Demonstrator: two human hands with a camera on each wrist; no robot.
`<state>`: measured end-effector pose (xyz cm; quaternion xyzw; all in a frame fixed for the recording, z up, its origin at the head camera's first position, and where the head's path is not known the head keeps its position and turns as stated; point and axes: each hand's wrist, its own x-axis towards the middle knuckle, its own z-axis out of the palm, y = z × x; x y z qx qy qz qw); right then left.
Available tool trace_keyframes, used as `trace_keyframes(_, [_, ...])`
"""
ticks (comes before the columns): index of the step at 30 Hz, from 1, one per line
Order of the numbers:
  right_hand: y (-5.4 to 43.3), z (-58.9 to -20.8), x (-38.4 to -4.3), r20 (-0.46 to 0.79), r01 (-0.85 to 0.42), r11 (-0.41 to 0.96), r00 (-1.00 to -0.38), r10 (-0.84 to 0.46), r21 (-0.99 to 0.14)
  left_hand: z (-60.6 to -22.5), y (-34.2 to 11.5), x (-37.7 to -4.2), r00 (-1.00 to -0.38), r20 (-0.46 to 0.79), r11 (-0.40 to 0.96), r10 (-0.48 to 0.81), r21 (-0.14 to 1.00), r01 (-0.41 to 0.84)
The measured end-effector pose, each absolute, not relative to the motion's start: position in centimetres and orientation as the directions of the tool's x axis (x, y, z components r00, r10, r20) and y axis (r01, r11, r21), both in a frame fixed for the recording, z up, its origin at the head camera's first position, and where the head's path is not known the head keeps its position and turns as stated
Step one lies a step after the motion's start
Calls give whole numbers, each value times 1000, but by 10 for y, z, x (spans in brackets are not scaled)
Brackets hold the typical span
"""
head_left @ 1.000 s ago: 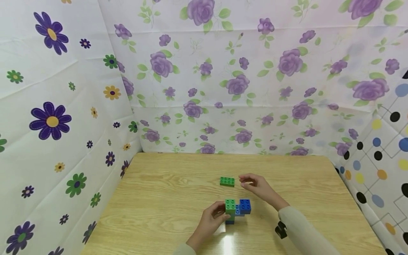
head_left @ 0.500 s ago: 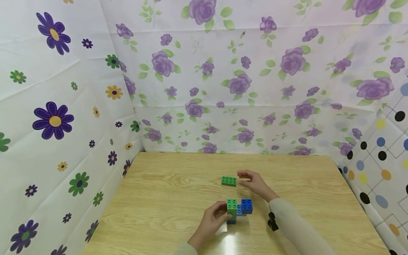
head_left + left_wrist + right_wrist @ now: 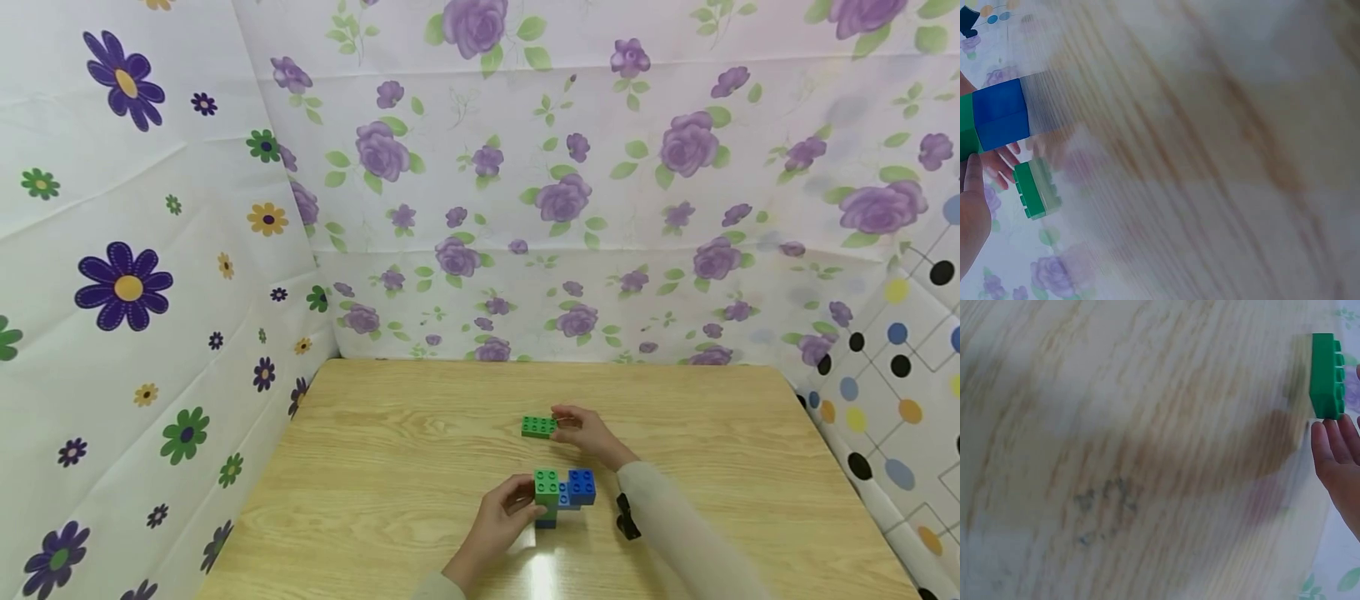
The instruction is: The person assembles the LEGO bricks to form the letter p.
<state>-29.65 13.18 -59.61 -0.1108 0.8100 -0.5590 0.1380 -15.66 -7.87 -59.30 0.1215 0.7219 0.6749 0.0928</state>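
Note:
My left hand [image 3: 501, 512] grips a stack of toy building bricks [image 3: 547, 486] by its left side, thumb in front. Light green is on top of the stack, darker green and blue lie below, and a light blue piece juts right carrying a dark blue brick [image 3: 582, 487]. Farther back on the table lies a loose green brick [image 3: 537, 427] with two rows of studs. My right hand [image 3: 588, 435] is at its right end, fingertips touching or nearly touching it. In the right wrist view, fairly straight fingers [image 3: 1337, 440] reach the end of the green brick [image 3: 1325, 376].
The wooden table [image 3: 405, 450] has flowered cloth [image 3: 480, 208] hanging behind it and cloth on both sides. A black strap piece [image 3: 627, 517] is by the right sleeve [image 3: 667, 517]. The tabletop mirrors light near the front.
My right hand has moved left and slightly inward, reaching the right end of the loose green brick. My left hand keeps holding the stack in place.

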Motion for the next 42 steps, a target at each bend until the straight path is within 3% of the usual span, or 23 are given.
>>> trace_keyframes(17, [121, -609, -295, -54, -59, 443, -969, -240, -895, -594, -79, -158, -950, 53, 49, 309, 996, 71])
trace_keyframes(25, [126, -601, -287, 61, -185, 401, -952, -301, -897, -594, -79, -158, -949, 54, 48, 311, 996, 72])
trace_keyframes(34, [130, -600, -296, -44, -82, 452, -964, -261, -888, -594, -78, -157, -953, 45, 51, 299, 997, 63])
trace_keyframes(42, [142, -586, -295, -27, -109, 393, -946, -325, -913, -596, -78, -157, -951, 50, 54, 306, 996, 70])
